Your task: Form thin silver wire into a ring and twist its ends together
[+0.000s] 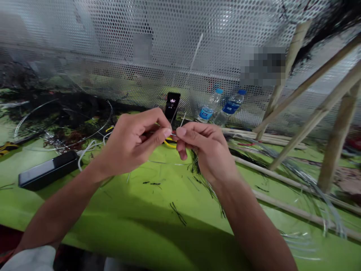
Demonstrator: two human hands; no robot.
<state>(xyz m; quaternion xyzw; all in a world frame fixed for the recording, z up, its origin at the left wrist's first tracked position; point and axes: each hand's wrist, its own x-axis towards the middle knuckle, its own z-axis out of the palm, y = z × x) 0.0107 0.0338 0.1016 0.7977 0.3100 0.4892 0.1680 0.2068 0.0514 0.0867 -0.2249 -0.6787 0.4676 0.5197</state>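
My left hand (135, 141) and my right hand (203, 148) meet fingertip to fingertip above a green table (135, 210). Both pinch a thin clear strand (175, 114) whose ends stick up between the thumbs. My right hand also grips a bundle of black fibres (197, 171) that hangs below its palm. A yellow-handled tool (169, 143) lies just behind the fingers, partly hidden.
A black power bank (46, 171) with a white cable lies left. A phone (172, 105) stands against the perforated metal screen (113, 45), two water bottles (222, 107) beside it. Clear strand coils (64, 120) at the left, wooden sticks (310, 113) and strand bundles at the right. Black fibre scraps dot the table.
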